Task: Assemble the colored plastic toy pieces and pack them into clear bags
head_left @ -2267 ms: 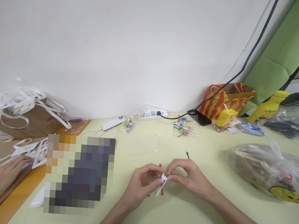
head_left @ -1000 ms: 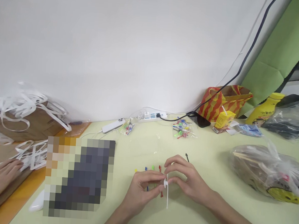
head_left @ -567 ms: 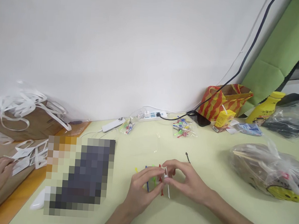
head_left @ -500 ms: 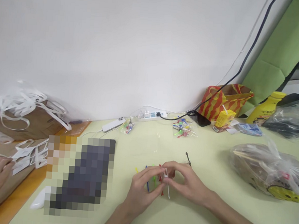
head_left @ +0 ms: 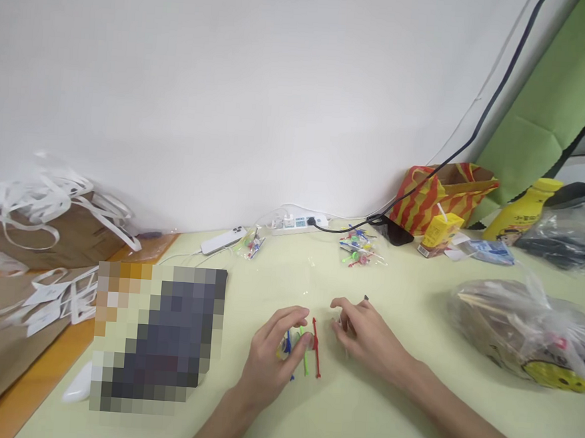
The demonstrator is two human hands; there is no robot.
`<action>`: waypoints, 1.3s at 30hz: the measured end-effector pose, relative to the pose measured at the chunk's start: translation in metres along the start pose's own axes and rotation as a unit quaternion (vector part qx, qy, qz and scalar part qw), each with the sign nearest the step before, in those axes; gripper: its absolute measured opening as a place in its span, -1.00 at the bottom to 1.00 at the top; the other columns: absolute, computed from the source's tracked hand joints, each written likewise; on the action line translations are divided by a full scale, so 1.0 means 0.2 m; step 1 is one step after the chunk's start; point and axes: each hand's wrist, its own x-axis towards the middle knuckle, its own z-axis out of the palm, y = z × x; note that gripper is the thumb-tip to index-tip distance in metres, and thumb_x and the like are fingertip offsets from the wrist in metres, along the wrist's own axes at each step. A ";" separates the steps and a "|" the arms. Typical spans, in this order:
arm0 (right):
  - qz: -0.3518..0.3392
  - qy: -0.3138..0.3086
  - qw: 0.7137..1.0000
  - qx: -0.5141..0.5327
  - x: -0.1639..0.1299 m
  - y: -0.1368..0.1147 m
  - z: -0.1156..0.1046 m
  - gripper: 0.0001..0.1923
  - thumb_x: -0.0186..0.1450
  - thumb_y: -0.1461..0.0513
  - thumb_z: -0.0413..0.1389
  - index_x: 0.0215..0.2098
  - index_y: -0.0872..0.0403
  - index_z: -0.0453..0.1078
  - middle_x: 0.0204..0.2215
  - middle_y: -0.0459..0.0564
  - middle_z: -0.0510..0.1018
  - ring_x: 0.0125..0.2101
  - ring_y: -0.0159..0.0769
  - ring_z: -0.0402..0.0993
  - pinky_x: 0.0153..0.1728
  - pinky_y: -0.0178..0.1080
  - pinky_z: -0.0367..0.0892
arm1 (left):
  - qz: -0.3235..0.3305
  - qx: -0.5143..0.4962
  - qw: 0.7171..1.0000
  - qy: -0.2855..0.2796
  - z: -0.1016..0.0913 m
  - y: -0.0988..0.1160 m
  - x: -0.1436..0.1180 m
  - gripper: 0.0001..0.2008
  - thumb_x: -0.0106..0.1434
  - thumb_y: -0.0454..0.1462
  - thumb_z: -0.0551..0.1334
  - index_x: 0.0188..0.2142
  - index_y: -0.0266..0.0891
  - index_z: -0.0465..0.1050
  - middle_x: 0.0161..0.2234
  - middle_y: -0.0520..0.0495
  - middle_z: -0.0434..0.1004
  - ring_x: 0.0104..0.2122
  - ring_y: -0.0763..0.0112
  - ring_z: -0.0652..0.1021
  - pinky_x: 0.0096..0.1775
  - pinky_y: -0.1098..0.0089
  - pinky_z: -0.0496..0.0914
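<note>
1. Yellow-green tabletop [head_left: 348, 426] is carrying the items below.
2. Knotted clear plastic bag [head_left: 519, 335] is sitting at right, near the right forearm.
3. Dark pixelated item [head_left: 174, 337] is lying left of the left hand; details hidden.
4. Red-yellow striped paper bag [head_left: 418, 204] is standing at back, yellow drink carton [head_left: 440, 235] just in front.
5. Left hand [head_left: 265, 354] is partly covering the arrows, thumb and forefinger curving apart.
6. Right hand [head_left: 374, 341] is curling its fingers over a thin white piece [head_left: 346, 351], mostly hidden; can't tell if pinching.
7. Red plastic arrow [head_left: 316, 354] is lying between hands, slim, straight; green arrow [head_left: 305, 365] and blue arrow [head_left: 288, 342] are showing partly, left of it.
</note>
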 end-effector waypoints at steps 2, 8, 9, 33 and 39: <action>-0.010 -0.013 1.000 -0.005 0.00 0.01 0.02 -0.72 0.40 0.30 -0.06 0.07 0.08 0.26 -0.55 -0.16 0.49 -0.48 -0.27 0.41 -0.12 -0.11 0.26 | 0.003 -0.003 1.000 -0.005 0.00 0.00 0.00 -0.62 0.36 -0.43 0.20 0.13 -0.12 0.34 -0.07 -0.13 0.54 -0.19 0.38 0.60 -0.10 0.35 0.51; -0.042 -0.037 0.998 -0.029 -0.01 -0.03 0.03 -0.69 0.44 0.31 -0.11 0.12 0.07 0.23 -0.53 -0.15 0.48 -0.46 -0.25 0.41 -0.12 -0.14 0.23 | 0.005 -0.007 1.000 -0.004 0.01 -0.01 -0.01 -0.63 0.37 -0.45 0.17 0.12 -0.12 0.35 -0.10 -0.11 0.54 -0.20 0.39 0.59 -0.10 0.35 0.49; -0.046 -0.040 0.998 -0.032 -0.01 -0.04 0.03 -0.69 0.45 0.31 -0.12 0.12 0.07 0.23 -0.52 -0.14 0.49 -0.45 -0.25 0.41 -0.12 -0.13 0.23 | 0.005 -0.006 1.000 -0.003 0.01 -0.02 0.00 -0.64 0.38 -0.45 0.17 0.12 -0.12 0.35 -0.10 -0.11 0.54 -0.20 0.39 0.59 -0.10 0.35 0.49; -0.014 0.137 0.988 -0.066 0.00 0.13 -0.24 -0.74 0.51 0.16 -0.08 -0.18 0.05 0.42 -0.48 -0.08 0.55 -0.47 -0.30 0.41 -0.16 -0.16 0.19 | 0.008 -0.002 1.000 -0.003 0.01 -0.04 -0.01 -0.68 0.38 -0.46 0.16 0.08 -0.18 0.39 -0.11 -0.14 0.52 -0.12 0.35 0.56 -0.09 0.34 0.48; 0.003 -0.056 0.993 -0.108 -0.02 0.21 -0.33 -0.78 0.41 0.03 0.12 -0.22 -0.01 0.48 -0.51 -0.11 0.56 -0.44 -0.24 0.46 -0.21 -0.18 0.21 | 0.011 -0.004 1.000 -0.013 0.01 -0.05 -0.01 -0.68 0.38 -0.48 0.17 0.07 -0.18 0.39 -0.10 -0.13 0.52 -0.10 0.37 0.56 -0.07 0.37 0.48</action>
